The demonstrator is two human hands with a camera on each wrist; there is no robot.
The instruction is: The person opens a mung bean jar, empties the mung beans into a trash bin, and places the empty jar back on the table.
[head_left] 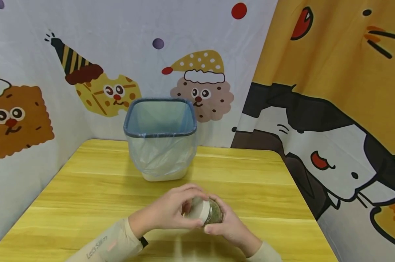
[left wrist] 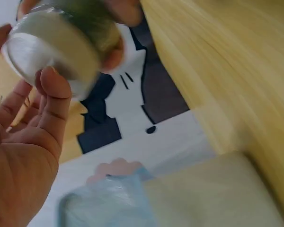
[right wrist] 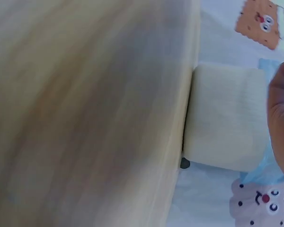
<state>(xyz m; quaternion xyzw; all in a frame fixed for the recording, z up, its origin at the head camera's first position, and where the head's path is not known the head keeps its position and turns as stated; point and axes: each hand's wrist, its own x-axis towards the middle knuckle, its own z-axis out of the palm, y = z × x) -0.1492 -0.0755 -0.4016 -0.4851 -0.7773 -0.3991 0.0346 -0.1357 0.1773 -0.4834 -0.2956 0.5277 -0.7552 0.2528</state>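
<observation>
Low over the near middle of the table, both hands hold a small round jar (head_left: 216, 213) with dark green contents, tilted on its side. Its wide whitish lid (left wrist: 52, 47) faces left. My left hand (head_left: 166, 210) grips the lid end, thumb below and fingers over the top. On the other end, my right hand (head_left: 230, 224) is curled round the glass body. The left wrist view shows the left thumb and fingers (left wrist: 52, 92) pinching the lid, blurred by motion. Only an edge of the right hand (right wrist: 281, 123) enters the right wrist view; the jar is hidden there.
Beyond the hands stands a pale bin (head_left: 162, 156) with a blue-grey rim and a clear bag folded over it. It sits near the back edge of the yellow wood-grain table (head_left: 86, 203). A cartoon-printed curtain (head_left: 118, 32) hangs behind and at both sides.
</observation>
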